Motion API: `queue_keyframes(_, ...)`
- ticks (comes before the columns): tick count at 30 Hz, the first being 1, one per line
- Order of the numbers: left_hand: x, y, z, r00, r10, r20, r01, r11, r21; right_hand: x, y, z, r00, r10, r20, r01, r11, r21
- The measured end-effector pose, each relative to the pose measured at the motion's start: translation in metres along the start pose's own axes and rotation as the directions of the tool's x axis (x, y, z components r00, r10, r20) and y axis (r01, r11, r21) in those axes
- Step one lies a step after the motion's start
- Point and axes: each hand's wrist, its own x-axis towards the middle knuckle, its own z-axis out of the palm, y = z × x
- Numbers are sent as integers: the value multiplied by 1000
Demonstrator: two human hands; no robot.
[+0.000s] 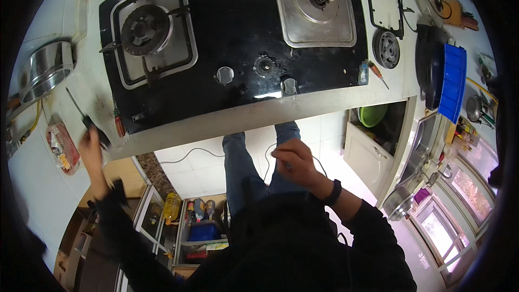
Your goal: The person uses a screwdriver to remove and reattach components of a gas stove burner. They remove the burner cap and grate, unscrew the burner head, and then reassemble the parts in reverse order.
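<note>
At the left end of the counter, my left hand (91, 150) is closed at the black handle of a screwdriver (96, 130), whose long shaft points away from me. A red-handled tool (119, 124) lies beside it at the cooktop's left edge. My right hand (297, 165) hovers in front of the counter, fingers curled in; what they hold, if anything, is hidden. The black glass gas cooktop (227, 16) has its left burner (145, 30) under a pan support. The right burner (316, 0) is bare. Two knobs, a left knob (224, 74) and a right knob (289, 85), flank an exposed control stem (265, 66).
Right of the cooktop lie a removed pan support (385, 2), a burner part (386, 48) and an orange-handled screwdriver (378, 74). A blue tray (453, 81) stands farther right. At far left are a steel pot (47, 70) and a plastic-wrapped packet (63, 148). An open drawer (184, 232) holds bottles.
</note>
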Motion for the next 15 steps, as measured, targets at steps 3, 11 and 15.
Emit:
queue_keyframes(3,-141,56,25,918,-363,158,394,793,-464,11,-6,6,999,-41,32,36,987,160)
queue_keyframes(11,-284,341,198,807,-76,585,490,639,-593,-4,11,-61,960,118,254,-165,971,173)
queue_keyframes(15,-278,435,249,731,-66,680,647,385,-658,-11,58,-129,984,162,75,-168,983,74)
